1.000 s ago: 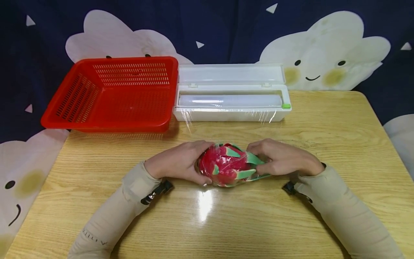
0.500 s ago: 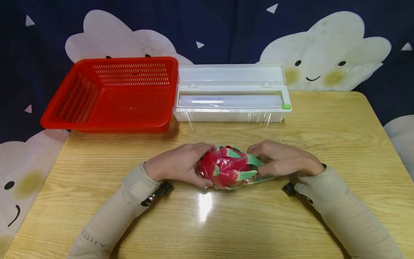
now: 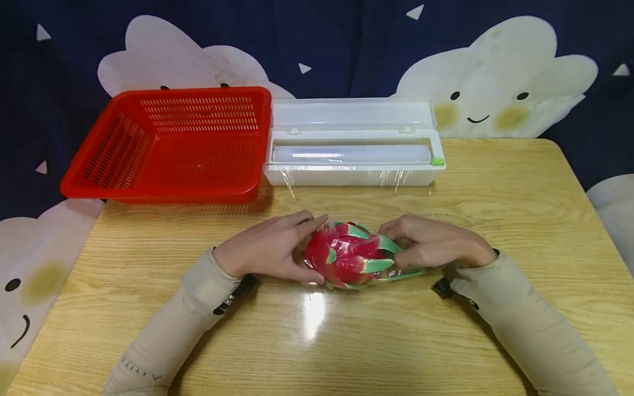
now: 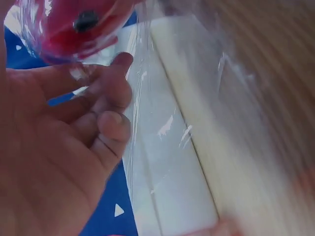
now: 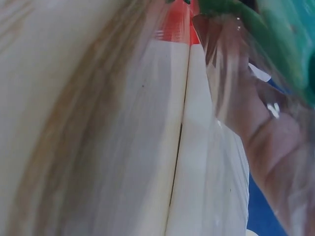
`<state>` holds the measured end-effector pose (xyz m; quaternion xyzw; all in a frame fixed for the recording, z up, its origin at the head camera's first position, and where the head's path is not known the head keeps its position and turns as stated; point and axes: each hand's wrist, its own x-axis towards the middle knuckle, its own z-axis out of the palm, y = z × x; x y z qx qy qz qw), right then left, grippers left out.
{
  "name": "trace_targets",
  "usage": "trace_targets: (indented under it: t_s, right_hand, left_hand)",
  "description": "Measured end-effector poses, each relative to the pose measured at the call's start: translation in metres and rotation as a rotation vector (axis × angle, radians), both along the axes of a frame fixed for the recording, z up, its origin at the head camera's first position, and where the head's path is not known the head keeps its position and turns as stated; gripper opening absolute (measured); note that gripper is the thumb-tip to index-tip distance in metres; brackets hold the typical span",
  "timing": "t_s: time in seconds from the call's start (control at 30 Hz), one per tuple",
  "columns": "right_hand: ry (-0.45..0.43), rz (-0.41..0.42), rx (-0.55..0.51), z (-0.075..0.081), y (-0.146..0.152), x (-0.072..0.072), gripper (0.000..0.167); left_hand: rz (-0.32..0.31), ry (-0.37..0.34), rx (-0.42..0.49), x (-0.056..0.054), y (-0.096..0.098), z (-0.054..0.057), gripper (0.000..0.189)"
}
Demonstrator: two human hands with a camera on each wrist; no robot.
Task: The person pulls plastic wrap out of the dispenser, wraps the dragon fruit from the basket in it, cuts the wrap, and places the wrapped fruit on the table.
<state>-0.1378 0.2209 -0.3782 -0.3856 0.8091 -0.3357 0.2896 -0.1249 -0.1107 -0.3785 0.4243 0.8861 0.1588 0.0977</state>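
A dragon fruit [image 3: 346, 256], pink-red with green scale tips, lies on its side on the table, covered in shiny cling film [image 4: 216, 73]. My left hand [image 3: 269, 245] holds its rounded left end, thumb on the near side and fingers on the far side. In the left wrist view the fingers curl beside the fruit's dark-spotted end. My right hand [image 3: 431, 239] grips the green leafy end between thumb and fingers. The right wrist view shows film across those fingers and a green leaf [image 5: 280, 34] above them.
Behind the fruit stands a white cling film box [image 3: 354, 176], lid raised, with the film roll [image 3: 351, 154] inside and loose film hanging over its front. A red slotted basket [image 3: 198, 190] is left of it. A cloud-patterned dark blue cloth [image 3: 346, 44] hangs behind the wooden table [image 3: 346, 341].
The fruit has shifted slightly toward the person. My left hand's fingers have lifted and spread a little at the fruit's left end. The right hand stays almost in place.
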Motion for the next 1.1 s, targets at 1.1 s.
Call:
trace_targets:
  t_s: [1.1]
  right_hand:
    - [-0.085, -0.046, 0.02, 0.0, 0.0, -0.001, 0.043]
  left_hand:
    - [-0.103, 0.184, 0.21, 0.025, 0.02, 0.008, 0.113]
